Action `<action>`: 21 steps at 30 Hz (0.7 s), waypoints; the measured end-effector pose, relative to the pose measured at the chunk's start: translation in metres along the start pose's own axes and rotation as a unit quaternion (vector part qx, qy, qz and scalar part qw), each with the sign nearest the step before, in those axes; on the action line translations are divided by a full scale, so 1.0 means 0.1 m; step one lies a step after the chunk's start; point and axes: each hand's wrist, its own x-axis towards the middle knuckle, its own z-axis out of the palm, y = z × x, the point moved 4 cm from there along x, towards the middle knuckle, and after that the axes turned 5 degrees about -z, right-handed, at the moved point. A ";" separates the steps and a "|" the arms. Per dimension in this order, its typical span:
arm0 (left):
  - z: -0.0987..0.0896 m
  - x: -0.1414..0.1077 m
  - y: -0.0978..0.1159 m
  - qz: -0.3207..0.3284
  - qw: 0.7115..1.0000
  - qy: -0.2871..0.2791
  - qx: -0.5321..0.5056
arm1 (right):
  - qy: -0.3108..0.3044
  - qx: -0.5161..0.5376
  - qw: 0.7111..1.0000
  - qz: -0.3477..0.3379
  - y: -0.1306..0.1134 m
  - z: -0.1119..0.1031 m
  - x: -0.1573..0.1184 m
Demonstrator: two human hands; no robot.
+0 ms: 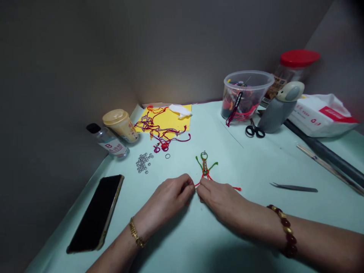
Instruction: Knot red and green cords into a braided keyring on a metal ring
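Note:
A small knotted piece (pixel 205 165) lies on the pale green table cover, with a ring at its top, green cord ends at both sides and red cords at its bottom. My left hand (pixel 176 191) is closed in a pinch on a red cord, just below and left of the piece. Right beside it, my right hand (pixel 218 197) has its fingers closed round the red cords under the knot. One red cord end sticks out past the right hand. The fingertips of both hands nearly meet, and the right fingertips are partly hidden.
Left: a phone (pixel 98 212), small beads (pixel 143 163), a bottle (pixel 110 142) and a lidded cup (pixel 121 125). Behind: cords on yellow paper (pixel 182 123). Right: a plastic tub (pixel 246 98), scissors (pixel 254 131), a grey bird-shaped bottle (pixel 277 113) and tweezers (pixel 295 187).

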 end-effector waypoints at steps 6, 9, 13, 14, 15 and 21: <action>-0.16 0.41 0.17 0.060 0.992 0.093 0.057 | 0.077 -0.032 0.996 -0.032 0.00 0.00 -0.06; -0.16 0.71 0.20 0.108 0.983 0.133 0.058 | 0.095 -0.026 0.993 -0.063 -0.01 -0.05 -0.04; -0.14 0.90 0.13 0.030 0.983 0.175 0.039 | 0.085 -0.024 0.994 -0.069 -0.02 -0.07 0.00; -0.12 0.92 0.12 -0.001 0.985 0.168 0.049 | 0.076 -0.022 0.994 -0.072 -0.02 -0.07 0.01; -0.11 0.93 0.12 -0.031 0.984 0.162 0.066 | 0.069 -0.019 0.995 -0.075 -0.03 -0.08 0.01; -0.10 1.07 0.18 -0.088 0.985 0.080 0.122 | 0.035 -0.043 0.996 -0.071 -0.08 -0.13 0.03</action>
